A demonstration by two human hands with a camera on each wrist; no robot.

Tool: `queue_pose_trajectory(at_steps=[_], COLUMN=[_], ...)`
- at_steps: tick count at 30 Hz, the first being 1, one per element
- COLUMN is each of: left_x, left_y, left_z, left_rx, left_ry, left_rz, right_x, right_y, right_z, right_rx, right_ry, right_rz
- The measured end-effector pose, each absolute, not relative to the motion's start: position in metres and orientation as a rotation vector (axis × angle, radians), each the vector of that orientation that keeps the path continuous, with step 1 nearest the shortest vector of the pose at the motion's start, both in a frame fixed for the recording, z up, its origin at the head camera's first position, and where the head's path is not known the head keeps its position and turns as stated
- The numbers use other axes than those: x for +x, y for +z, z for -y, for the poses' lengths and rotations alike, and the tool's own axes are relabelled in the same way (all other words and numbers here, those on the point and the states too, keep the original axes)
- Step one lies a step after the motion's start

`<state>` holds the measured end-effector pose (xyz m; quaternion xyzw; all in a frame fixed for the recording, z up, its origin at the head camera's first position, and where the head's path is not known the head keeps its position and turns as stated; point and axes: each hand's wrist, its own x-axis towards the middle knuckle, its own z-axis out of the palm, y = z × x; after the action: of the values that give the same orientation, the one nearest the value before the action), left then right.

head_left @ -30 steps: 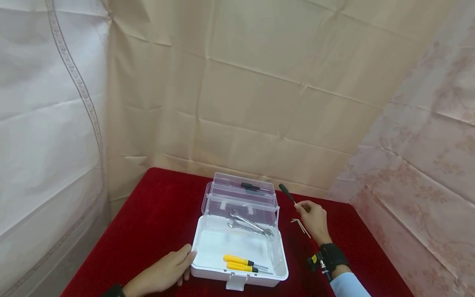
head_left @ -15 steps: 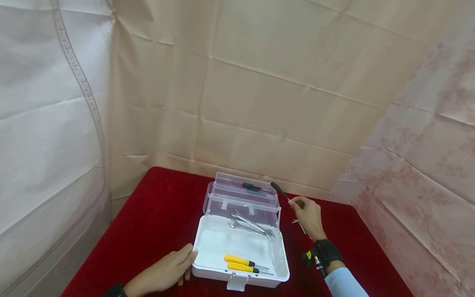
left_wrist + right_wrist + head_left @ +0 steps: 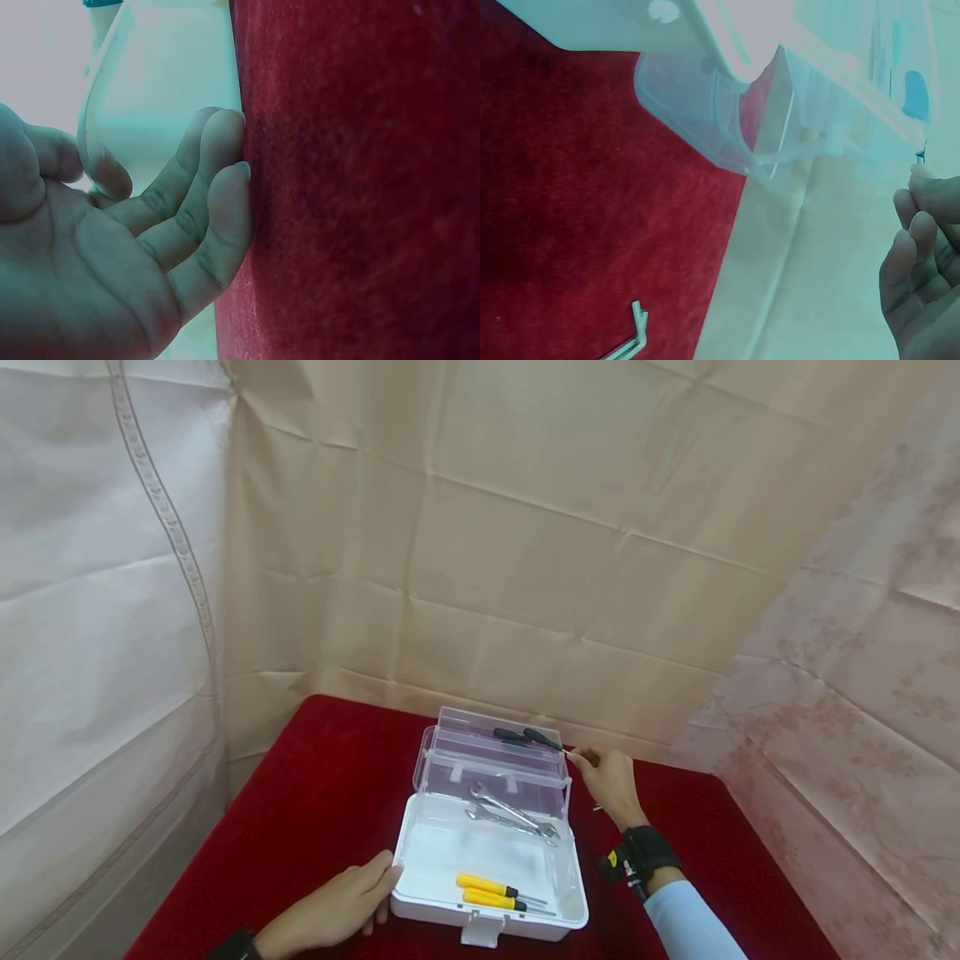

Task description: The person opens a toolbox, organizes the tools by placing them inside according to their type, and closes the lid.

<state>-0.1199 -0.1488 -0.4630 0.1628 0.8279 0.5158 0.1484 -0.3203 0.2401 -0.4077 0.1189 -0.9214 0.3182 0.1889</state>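
Note:
The white toolbox (image 3: 576, 868) stands open, its clear lid with a tray (image 3: 495, 772) tipped back. My right hand (image 3: 611, 783) pinches a black-handled screwdriver (image 3: 542, 739) by its shaft, handle pointing left over the lid tray. Close by in that tray lies another black-handled screwdriver (image 3: 508, 735). My left hand (image 3: 337, 902) grips the box's left wall; in the left wrist view the thumb (image 3: 111, 176) hooks over the rim, with the fingers (image 3: 225, 202) against the outside. Inside the box are two wrenches (image 3: 510, 814) at the back and two yellow-handled screwdrivers (image 3: 487, 892) in front.
L-shaped hex keys (image 3: 637, 334) lie on the red cloth (image 3: 592, 187) right of the box, mostly hidden by my right hand in the head view. A beige curtain (image 3: 525, 568) hangs behind the table, with pale cloth (image 3: 112, 693) on the left.
My right hand has moved left with the screwdriver, from above the cloth beside the box to the lid tray. My left hand keeps its hold on the box.

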Motion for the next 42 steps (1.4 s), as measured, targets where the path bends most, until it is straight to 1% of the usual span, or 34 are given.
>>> queue_pose_trajectory(at_steps=[11, 17, 22, 27, 31, 34, 38, 42], left_x=[-0.122, -0.121, -0.12, -0.122, -0.123, -0.124, -0.123, -0.123], left_y=[-0.465, -0.466, -0.466, -0.463, -0.46, -0.459, -0.459, -0.461], left_z=[0.148, 0.148, 0.148, 0.149, 0.147, 0.147, 0.148, 0.148], left_rx=[0.466, 0.445, 0.451, 0.488, 0.51, 0.505, 0.488, 0.461], left_ry=[1.482, 1.477, 1.482, 1.468, 1.438, 1.434, 1.423, 1.419], left_rz=[-2.378, -2.368, -2.373, -2.406, -2.453, -2.45, -2.434, -2.42], right_x=[-0.331, -0.331, -0.329, -0.324, -0.32, -0.313, -0.298, -0.29], right_y=[-0.398, -0.4, -0.404, -0.412, -0.429, -0.448, -0.47, -0.483], right_z=[-0.22, -0.215, -0.222, -0.248, -0.286, -0.319, -0.355, -0.372], right_rx=[0.514, 0.461, 0.406, 0.327, 0.239, 0.115, -0.086, -0.153], right_ry=[0.81, 0.85, 0.871, 0.867, 0.769, 0.748, 0.902, 1.033], right_rz=[2.553, 2.582, 2.583, 2.602, 2.718, 2.86, 3.031, 3.076])
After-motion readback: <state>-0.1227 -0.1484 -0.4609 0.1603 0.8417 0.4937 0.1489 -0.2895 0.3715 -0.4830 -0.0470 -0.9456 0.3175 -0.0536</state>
